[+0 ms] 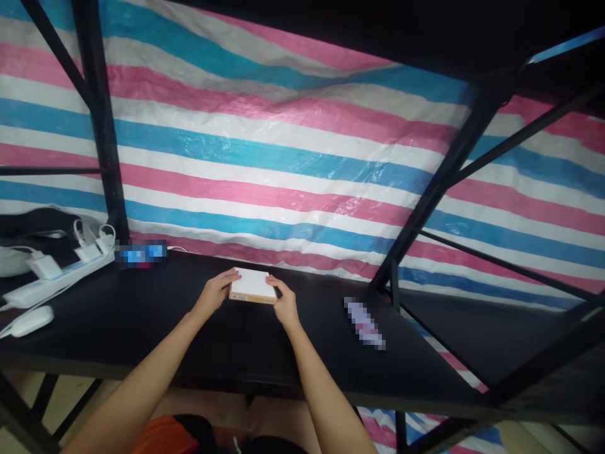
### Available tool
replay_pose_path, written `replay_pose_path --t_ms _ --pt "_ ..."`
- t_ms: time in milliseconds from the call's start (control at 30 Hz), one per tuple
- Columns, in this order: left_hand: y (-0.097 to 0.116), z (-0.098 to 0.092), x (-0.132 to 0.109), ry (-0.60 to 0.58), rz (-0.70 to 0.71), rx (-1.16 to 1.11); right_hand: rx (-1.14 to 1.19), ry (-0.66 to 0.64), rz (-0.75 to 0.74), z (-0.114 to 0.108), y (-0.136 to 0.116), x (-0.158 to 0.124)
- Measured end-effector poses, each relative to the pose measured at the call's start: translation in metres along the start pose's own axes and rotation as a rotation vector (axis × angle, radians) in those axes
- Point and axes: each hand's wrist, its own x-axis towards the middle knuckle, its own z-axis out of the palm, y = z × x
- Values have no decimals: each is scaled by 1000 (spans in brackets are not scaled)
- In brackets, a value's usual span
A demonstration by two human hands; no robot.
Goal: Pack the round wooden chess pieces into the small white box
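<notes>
A small flat box [251,282] with a white top and a tan, printed front edge is held between my two hands over the black shelf [227,347]. My left hand [221,288] grips its left side, thumb near the upper left corner. On the opposite side my right hand [285,302] has its thumb near the upper right corner and its fingers along the edge. The fingers beneath the box are hidden. Whether the box rests on the shelf or is slightly raised, I cannot tell.
At left lies a white power strip [61,277] with several plugs and cables, near a white rounded device [32,321]. A blurred phone-like device [142,253] stands at the back left; another blurred flat item [363,323] lies at right. Black metal posts [425,202] and striped sheeting [274,157] border the shelf.
</notes>
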Motion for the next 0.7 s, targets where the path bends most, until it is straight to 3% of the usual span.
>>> replay_pose_path --t_ms 200,500,700 --pt "11 1 -5 24 20 11 17 45 -25 -2 -7 -2" --pt "7 3 4 63 -307 -177 218 10 324 2 2 4" --pt "6 2 -1 -82 -593 -393 332 -63 530 4 6 -1"
